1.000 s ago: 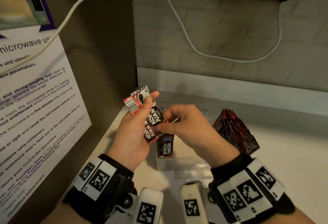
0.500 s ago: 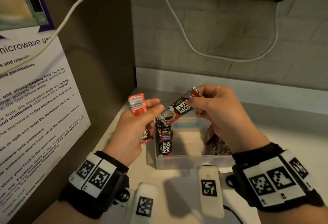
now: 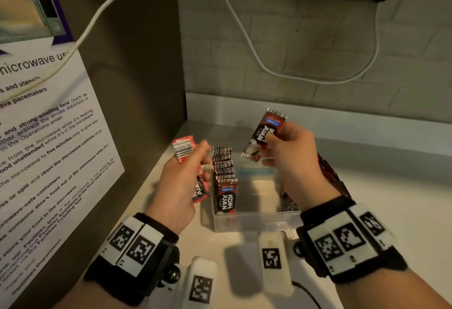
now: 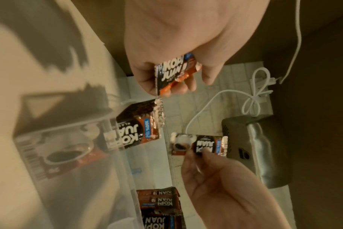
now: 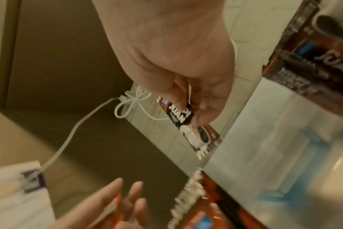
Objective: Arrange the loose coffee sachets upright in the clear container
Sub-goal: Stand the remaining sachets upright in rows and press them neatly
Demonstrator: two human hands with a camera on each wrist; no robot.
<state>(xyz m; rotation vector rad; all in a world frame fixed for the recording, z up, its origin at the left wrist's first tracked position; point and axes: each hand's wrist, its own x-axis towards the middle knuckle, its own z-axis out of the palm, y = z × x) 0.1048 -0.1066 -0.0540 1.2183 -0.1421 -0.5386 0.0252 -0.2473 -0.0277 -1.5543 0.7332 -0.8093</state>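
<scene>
The right hand (image 3: pixel 291 159) pinches one coffee sachet (image 3: pixel 265 135) above the clear container (image 3: pixel 256 220). The left hand (image 3: pixel 181 184) grips a few more sachets (image 3: pixel 183 148). A row of sachets (image 3: pixel 223 181) already stands upright inside at the left; loose ones (image 3: pixel 330 174) wait beside it, so much work remains.

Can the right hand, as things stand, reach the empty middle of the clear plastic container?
Probably yes. The right hand pinches one sachet above the open-topped container, whose middle looks bare.
</scene>
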